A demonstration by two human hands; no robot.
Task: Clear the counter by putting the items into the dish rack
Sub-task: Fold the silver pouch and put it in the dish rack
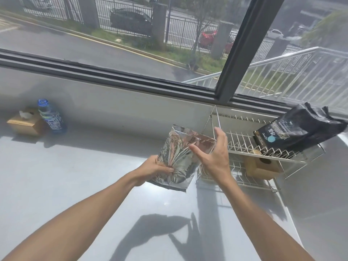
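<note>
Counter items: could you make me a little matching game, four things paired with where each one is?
Things:
1. foil bag
2. black bag
3. bottle
4. wooden box

Places:
A. lower rack tier
B. top of the rack
C. far left of the counter
D. gripped by the left hand

Pairs: 1-D, 2-B, 3-C, 4-A
</note>
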